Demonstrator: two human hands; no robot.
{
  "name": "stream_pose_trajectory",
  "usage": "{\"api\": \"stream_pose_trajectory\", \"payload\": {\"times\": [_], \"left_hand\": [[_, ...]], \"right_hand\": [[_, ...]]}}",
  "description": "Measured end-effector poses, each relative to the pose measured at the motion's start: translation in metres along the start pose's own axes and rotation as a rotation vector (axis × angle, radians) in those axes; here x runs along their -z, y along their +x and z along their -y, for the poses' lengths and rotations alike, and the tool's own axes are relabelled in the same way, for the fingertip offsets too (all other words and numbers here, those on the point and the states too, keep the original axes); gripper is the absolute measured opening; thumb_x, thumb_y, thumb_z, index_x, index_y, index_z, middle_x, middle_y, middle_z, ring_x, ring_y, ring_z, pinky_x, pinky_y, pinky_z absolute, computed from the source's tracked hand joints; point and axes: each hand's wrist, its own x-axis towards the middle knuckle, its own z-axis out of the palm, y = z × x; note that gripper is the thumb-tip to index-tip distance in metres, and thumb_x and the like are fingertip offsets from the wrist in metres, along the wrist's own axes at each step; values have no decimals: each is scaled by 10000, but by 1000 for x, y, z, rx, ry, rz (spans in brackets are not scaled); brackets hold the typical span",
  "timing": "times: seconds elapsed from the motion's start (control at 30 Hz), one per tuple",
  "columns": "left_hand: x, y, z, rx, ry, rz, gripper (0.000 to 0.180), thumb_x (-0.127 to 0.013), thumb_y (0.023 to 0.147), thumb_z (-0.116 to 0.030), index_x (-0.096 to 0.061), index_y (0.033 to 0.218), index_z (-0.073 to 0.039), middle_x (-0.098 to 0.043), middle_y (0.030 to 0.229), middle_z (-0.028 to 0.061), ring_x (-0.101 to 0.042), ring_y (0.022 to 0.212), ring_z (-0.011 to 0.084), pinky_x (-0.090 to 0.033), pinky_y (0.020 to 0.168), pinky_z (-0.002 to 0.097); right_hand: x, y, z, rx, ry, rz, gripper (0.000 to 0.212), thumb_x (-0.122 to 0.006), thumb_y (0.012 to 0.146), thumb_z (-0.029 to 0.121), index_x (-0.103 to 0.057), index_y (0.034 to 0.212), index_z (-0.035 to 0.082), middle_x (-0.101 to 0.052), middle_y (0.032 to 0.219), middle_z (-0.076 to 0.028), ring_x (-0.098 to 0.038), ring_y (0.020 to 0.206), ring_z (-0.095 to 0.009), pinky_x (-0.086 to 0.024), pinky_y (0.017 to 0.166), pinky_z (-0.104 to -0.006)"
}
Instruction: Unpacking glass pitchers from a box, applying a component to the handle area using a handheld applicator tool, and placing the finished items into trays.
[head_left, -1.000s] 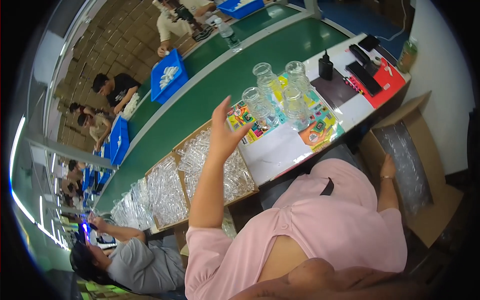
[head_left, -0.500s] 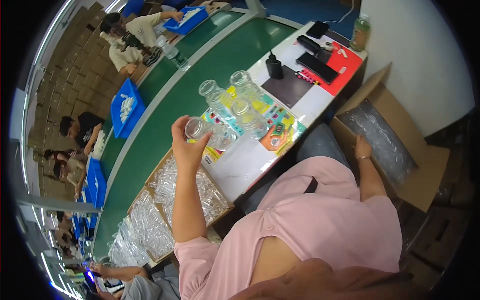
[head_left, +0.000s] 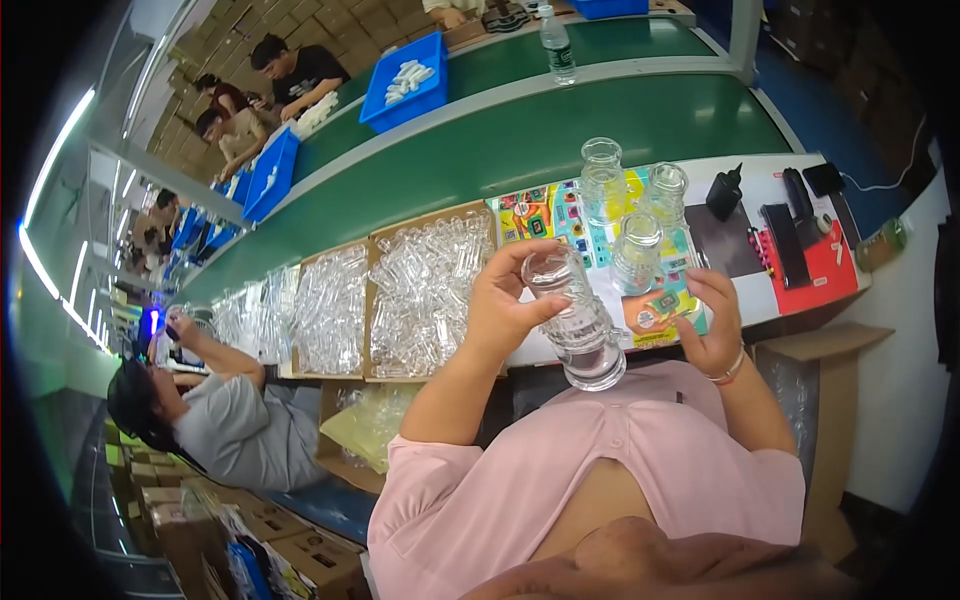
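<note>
The left hand [head_left: 508,305] has drawn a jar [head_left: 583,340] off the desk [head_left: 762,200]; its fingers curl round the upper part, and the jar now tilts before the chest. Three other jars [head_left: 638,255] remain standing on the desk. The right hand [head_left: 712,325] has left the carton [head_left: 835,395], fingers parted, seemingly empty, near the held jar, which now seems within both hands' reach.

Obstacles: three clear jars [head_left: 637,258], upright, clustered beyond the right hand [head_left: 713,320]; black bottle [head_left: 724,194] to their right. Passage: gap between held jar [head_left: 582,335] and right hand.
</note>
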Motion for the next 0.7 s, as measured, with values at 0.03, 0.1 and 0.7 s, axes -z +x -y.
{"api": "stream_pose_trajectory", "payload": {"times": [0.03, 0.1, 0.7], "left_hand": [[-3, -3, -1, -13, 15, 15, 574, -772, 602, -34, -512, 1113, -22, -563, 1069, 72, -522, 1015, 170, -403, 901, 306], [-9, -4, -2, -42, 57, 16, 571, -772, 609, -41, -510, 1117, -24, -558, 1087, 80, -519, 1032, 176, -406, 908, 313], [-26, 0, -8, -229, 120, 114, 554, -698, 626, 15, -469, 1126, -47, -480, 1196, 135, -438, 1150, 229, -335, 975, 351]], "right_hand": [[-6, 16, 5, 26, 76, 12, 458, -612, 763, 142, -422, 1154, -3, -490, 1127, -215, -493, 1017, -336, -384, 886, -403], [-14, 47, 15, 55, 215, 67, 499, -629, 756, 157, -409, 1178, 6, -483, 1148, -215, -487, 1042, -337, -379, 896, -400], [-61, 56, 24, 74, 470, 60, 643, -713, 681, 57, -366, 1222, 48, -494, 1162, -211, -519, 1046, -353, -428, 871, -409]]}}
